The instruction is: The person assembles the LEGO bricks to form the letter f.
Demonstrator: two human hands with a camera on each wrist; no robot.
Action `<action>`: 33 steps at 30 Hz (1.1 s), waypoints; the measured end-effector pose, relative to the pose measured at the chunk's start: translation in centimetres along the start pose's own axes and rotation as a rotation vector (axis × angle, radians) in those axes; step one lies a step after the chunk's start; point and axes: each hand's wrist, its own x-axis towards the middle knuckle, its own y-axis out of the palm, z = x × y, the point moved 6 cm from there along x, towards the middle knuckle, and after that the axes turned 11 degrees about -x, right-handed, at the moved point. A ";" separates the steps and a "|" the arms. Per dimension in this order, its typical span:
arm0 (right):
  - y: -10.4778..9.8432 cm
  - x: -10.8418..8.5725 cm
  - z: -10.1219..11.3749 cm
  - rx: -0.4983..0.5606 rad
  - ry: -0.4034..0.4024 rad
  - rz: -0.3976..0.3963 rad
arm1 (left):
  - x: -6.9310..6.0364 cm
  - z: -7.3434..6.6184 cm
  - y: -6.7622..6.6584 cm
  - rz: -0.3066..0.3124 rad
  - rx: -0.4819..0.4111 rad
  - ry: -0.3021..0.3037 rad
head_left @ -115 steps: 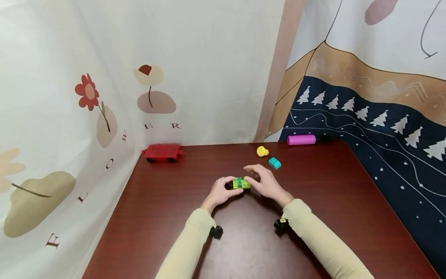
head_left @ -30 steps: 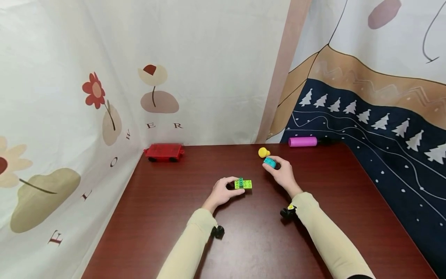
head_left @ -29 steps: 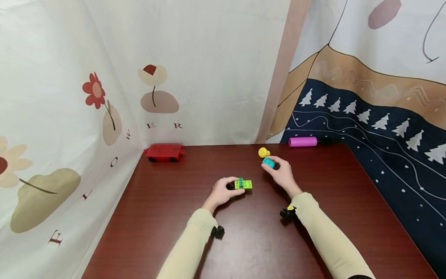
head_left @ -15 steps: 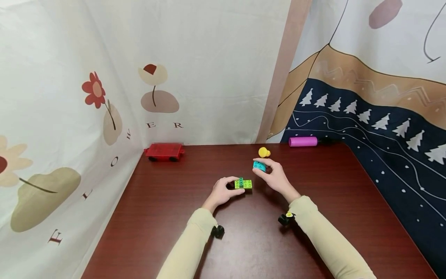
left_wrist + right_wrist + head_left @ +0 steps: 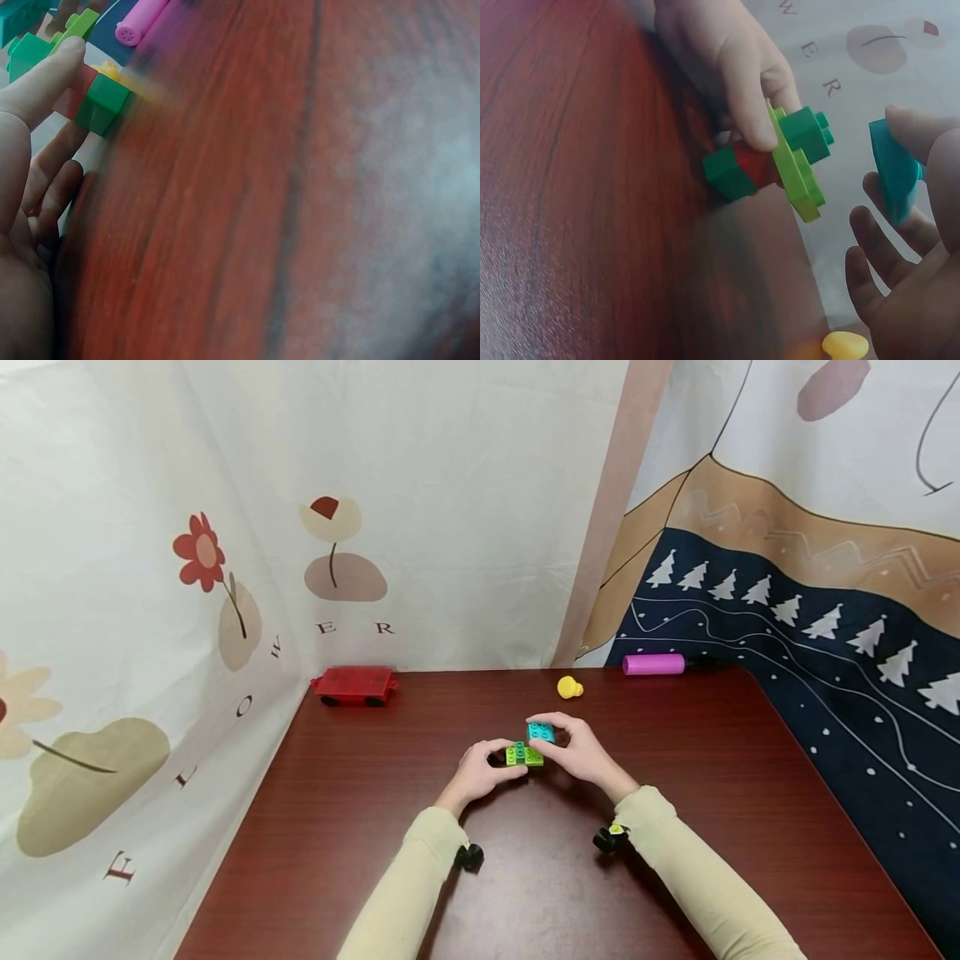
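My left hand (image 5: 472, 774) grips a small stack of toy building bricks on the table. In the right wrist view the stack shows a green brick (image 5: 727, 174) at the bottom, a red brick (image 5: 756, 166), a lime plate (image 5: 798, 178) and a green brick (image 5: 805, 135) on top. My right hand (image 5: 587, 757) pinches a teal brick (image 5: 540, 732) with a curved side between thumb and fingers. That brick is held just above the stack, and a gap separates them in the right wrist view (image 5: 894, 176).
A yellow knob-shaped piece (image 5: 568, 687) lies at the table's back. The red wheeled toy wagon (image 5: 354, 686) stands at the back left. Near the back right lies a magenta cylinder (image 5: 652, 665) with a dark end. Printed fabric hangs behind the table (image 5: 360, 877).
My right hand left the stack, picked up the teal brick beside the yellow piece and carried it left, back over the stack. My left hand has stayed on the stack.
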 end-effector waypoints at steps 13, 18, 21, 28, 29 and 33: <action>1.6 0.3 0.2 -0.019 -0.055 0.051 | 0.1 -0.2 0.0 0.002 0.015 0.017; 1.9 0.3 0.3 -0.035 -0.061 0.058 | 0.1 -0.2 -0.1 0.005 0.012 0.021; 2.0 0.3 0.3 -0.035 -0.055 0.065 | 0.2 -0.2 0.0 0.006 0.017 0.020; 2.3 0.4 0.3 -0.057 -0.046 0.061 | 0.2 -0.1 -0.1 0.000 0.035 0.014; 2.3 0.3 0.3 -0.063 -0.044 0.056 | 0.2 0.0 -0.1 -0.001 0.038 0.014; 2.5 0.2 0.3 -0.070 -0.035 0.040 | 0.2 0.0 0.0 -0.005 0.043 0.016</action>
